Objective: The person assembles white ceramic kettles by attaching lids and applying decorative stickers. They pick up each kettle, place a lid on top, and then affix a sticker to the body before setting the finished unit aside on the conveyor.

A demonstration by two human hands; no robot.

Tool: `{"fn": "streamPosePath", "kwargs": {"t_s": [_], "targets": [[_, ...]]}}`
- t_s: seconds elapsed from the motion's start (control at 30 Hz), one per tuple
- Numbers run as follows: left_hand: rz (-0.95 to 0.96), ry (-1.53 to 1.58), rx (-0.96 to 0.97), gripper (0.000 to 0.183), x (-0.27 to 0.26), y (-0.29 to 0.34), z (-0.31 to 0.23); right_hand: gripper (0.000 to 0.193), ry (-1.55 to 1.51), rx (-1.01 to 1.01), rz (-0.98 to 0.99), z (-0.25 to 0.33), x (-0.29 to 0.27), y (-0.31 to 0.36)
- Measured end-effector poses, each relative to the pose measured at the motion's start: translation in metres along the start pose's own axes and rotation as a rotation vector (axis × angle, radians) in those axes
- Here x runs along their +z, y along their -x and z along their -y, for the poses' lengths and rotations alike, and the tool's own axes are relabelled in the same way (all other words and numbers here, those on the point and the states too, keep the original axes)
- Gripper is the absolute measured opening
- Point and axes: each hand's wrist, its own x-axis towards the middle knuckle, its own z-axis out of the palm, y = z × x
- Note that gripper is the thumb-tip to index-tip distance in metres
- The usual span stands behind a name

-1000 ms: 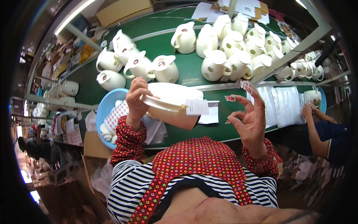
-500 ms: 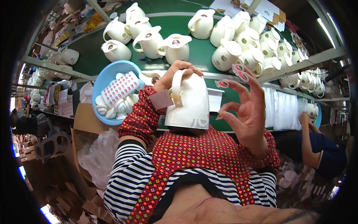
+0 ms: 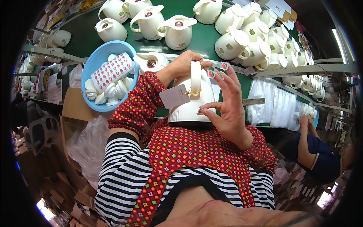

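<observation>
My left hand (image 3: 180, 68) is closed over the top of a white vacuum jug (image 3: 186, 113), near its handle. The jug stands tilted against my front, with its dark base toward me and its handle (image 3: 196, 77) facing up. A paper tag (image 3: 174, 100) hangs from the handle by a yellow tie. Right beside the jug's lower body is my right hand (image 3: 228, 106), its thumb and forefinger pinched on a small sticker (image 3: 200, 111). Red-and-green oval stickers (image 3: 211, 74) cling to its other, raised fingertips.
A blue basin (image 3: 86, 72) at left holds white lids and a sticker sheet (image 3: 112, 72). An open-topped jug (image 3: 151, 62) lies close behind my left hand. More jugs (image 3: 178, 34) line the green bench. Clear plastic bags (image 3: 270, 102) lie at right, near another person's arms (image 3: 304, 140).
The jug has turned, bringing its handle and tag further right. My right hand has moved left, close against the jug's lower body. The whole view has shifted slightly.
</observation>
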Motion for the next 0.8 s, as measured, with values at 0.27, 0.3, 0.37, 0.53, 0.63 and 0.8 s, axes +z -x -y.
{"fn": "streamPosePath", "kwargs": {"t_s": [0.27, 0.3, 0.37, 0.53, 0.63, 0.8], "targets": [[0.008, -0.004, -0.020, 0.048, -0.004, 0.002, -0.006, 0.099, 0.043, -0.001, 0.066, -0.004, 0.006, -0.006], [0.019, 0.008, -0.011, 0.047, -0.005, 0.002, -0.008, 0.098, 0.058, -0.007, 0.075, -0.004, 0.006, -0.007], [0.005, -0.049, -0.022, 0.047, -0.005, 0.002, -0.011, 0.098, 0.071, -0.016, 0.085, -0.005, 0.007, -0.008], [0.000, -0.115, 0.017, 0.048, -0.008, 0.000, -0.005, 0.096, 0.090, -0.039, 0.107, -0.014, 0.009, -0.008], [0.000, -0.135, 0.073, 0.050, -0.010, 0.000, -0.003, 0.094, 0.047, -0.004, 0.071, -0.019, 0.010, -0.006], [0.020, -0.139, 0.014, 0.051, -0.004, 0.001, -0.014, 0.100, 0.443, -0.200, -0.029, -0.036, 0.002, -0.009]]}}
